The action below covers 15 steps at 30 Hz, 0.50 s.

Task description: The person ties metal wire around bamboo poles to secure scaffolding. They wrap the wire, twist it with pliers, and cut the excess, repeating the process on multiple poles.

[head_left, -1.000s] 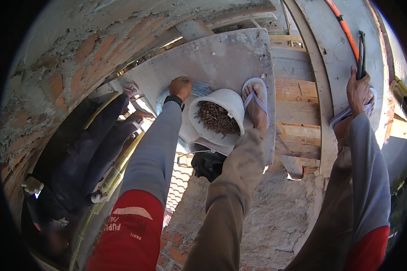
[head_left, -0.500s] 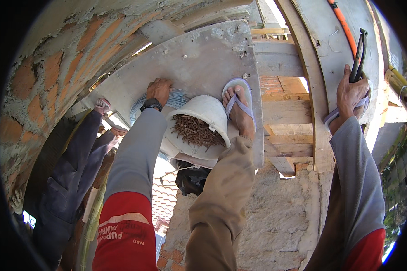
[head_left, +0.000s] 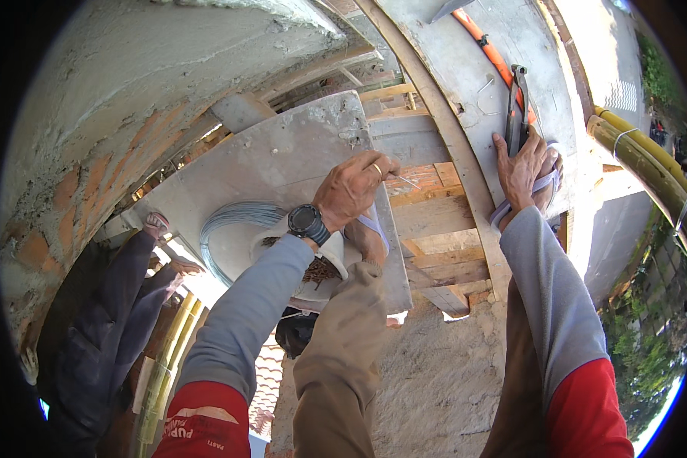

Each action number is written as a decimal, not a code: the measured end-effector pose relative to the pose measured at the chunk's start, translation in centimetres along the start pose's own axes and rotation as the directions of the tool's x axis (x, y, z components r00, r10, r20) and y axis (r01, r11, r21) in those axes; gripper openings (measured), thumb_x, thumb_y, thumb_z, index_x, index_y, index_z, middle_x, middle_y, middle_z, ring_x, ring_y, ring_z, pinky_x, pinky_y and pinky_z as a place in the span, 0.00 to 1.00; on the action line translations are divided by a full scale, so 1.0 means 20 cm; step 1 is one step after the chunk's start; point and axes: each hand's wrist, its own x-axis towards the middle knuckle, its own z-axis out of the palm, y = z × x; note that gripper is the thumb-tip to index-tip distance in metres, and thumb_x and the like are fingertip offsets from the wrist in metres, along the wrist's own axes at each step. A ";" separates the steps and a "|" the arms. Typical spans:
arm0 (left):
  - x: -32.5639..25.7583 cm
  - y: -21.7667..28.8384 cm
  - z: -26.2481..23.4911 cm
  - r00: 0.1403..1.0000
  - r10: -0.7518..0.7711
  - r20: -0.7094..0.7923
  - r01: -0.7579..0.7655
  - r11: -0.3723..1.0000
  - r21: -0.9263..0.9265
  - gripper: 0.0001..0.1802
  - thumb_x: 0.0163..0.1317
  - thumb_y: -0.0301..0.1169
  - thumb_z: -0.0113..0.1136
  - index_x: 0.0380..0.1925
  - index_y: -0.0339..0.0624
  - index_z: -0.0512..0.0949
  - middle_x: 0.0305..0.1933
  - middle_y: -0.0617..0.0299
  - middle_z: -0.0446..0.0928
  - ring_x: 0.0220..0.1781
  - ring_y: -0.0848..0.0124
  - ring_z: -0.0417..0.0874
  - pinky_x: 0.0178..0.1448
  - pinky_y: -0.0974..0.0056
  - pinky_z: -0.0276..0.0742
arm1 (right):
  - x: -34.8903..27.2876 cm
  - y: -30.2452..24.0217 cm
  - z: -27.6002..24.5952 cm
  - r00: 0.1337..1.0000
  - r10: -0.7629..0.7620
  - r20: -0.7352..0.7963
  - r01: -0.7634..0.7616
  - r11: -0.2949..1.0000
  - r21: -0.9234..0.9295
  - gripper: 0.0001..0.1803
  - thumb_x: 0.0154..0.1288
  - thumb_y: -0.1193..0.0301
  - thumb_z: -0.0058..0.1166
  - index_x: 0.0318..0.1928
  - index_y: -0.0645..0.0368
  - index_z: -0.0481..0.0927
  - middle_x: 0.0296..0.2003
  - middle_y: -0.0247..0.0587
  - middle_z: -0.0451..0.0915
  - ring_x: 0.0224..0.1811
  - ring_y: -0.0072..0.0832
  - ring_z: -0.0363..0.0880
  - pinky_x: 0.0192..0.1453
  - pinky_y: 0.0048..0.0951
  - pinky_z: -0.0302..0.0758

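Observation:
My left hand, with a watch and a ring, is closed with a short piece of thin wire between its fingertips. It is above my sandaled foot, next to the edge of a grey board. Below the wrist stands a white bucket of rusty nails, partly covered by my forearm. A coil of grey wire lies beside the bucket. At the right, my right hand grips the dark handles of pincers, jaws pointing away, beside my other sandaled foot.
An orange rod-like thing lies along the right board. Between the boards, wooden beams span gaps above a rough wall. A brick wall rises at left, near another person's dark-clothed legs. Bamboo poles stand right.
My left hand has left the wire coil and moved right over my foot, now with a wire piece. The view has shifted, and my right hand still holds the pincers.

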 end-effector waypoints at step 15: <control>0.14 1.80 0.04 0.945 0.153 -0.288 -0.292 0.791 -0.538 0.05 0.78 0.27 0.46 0.46 0.39 0.71 0.43 0.52 0.79 0.47 0.60 0.81 0.59 0.48 0.78 | -0.28 -0.46 -1.35 0.299 -0.025 0.954 -0.718 -0.664 0.208 0.20 0.77 0.62 0.50 0.59 0.64 0.73 0.30 0.37 0.80 0.30 0.28 0.78 0.35 0.34 0.79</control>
